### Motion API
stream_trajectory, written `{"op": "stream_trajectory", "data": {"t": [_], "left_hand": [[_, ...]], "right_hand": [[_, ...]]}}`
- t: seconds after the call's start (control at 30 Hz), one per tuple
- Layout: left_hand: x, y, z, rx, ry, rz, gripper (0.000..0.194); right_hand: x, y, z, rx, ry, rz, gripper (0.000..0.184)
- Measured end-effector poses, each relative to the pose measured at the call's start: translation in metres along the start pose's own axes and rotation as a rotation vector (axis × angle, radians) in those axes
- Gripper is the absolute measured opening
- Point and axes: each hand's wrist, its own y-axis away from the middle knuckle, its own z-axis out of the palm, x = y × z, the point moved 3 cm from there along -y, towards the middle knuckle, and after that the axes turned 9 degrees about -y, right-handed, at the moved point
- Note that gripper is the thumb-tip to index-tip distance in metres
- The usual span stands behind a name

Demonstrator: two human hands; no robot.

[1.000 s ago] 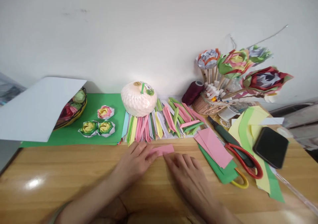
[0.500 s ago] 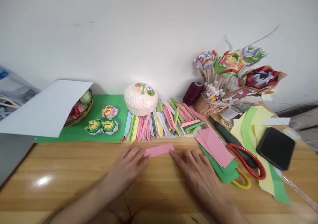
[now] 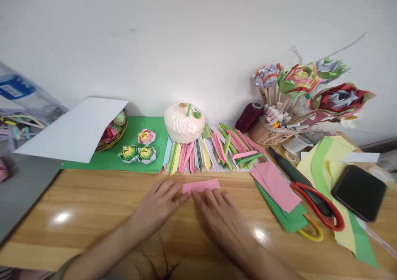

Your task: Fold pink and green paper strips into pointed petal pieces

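Observation:
A narrow folded strip of pink paper (image 3: 203,185) lies on the wooden table (image 3: 102,205) between my hands. My left hand (image 3: 163,203) is at its left end, thumb and fingers closed on that end. My right hand (image 3: 218,211) rests palm down with fingers stretched out, the fingertips on the strip's lower edge near its left half. Right of this hand, loose pink paper pieces (image 3: 276,185) lie over green paper pieces (image 3: 291,220). Behind the strip are rows of folded paper pieces (image 3: 182,158) in several colours.
Red-handled scissors (image 3: 325,209), a black phone-like object (image 3: 359,193) and paper strips lie at right. Paper flowers on sticks (image 3: 299,79) and a maroon thread spool (image 3: 249,117) stand behind. Small paper flowers (image 3: 147,154) sit on green sheets (image 3: 139,123), beside a white wrapped coconut-like object (image 3: 184,125).
My right hand has slid left along the pink strip's lower edge, from its right end towards my left thumb. The left hand stays at the left end. The view has shifted slightly left.

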Motion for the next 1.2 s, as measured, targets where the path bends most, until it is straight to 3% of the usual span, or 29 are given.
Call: {"op": "stream_trajectory", "data": {"t": [0.23, 0.53, 0.87, 0.93, 1.1, 1.2], "left_hand": [[-0.003, 0.006, 0.004, 0.022, 0.024, -0.03, 0.029], [-0.008, 0.012, -0.002, 0.04, 0.04, -0.078, 0.031], [-0.012, 0.017, 0.005, 0.089, 0.117, -0.102, 0.038], [-0.012, 0.016, 0.003, 0.101, 0.121, -0.102, 0.037], [-0.012, 0.01, -0.006, 0.158, 0.172, -0.104, 0.029], [-0.011, 0.01, -0.011, 0.23, 0.153, -0.089, 0.029]], "right_hand": [[0.028, 0.021, -0.004, 0.022, 0.06, 0.005, 0.051], [0.042, 0.032, -0.002, -0.024, 0.04, 0.038, 0.053], [0.056, 0.045, -0.005, -0.033, 0.043, 0.086, 0.055], [0.058, 0.044, -0.005, -0.004, -0.013, 0.084, 0.05], [0.065, 0.038, -0.006, 0.208, -0.232, 0.132, 0.031], [0.065, 0.027, -0.004, 0.198, -0.279, 0.171, 0.03]]}}
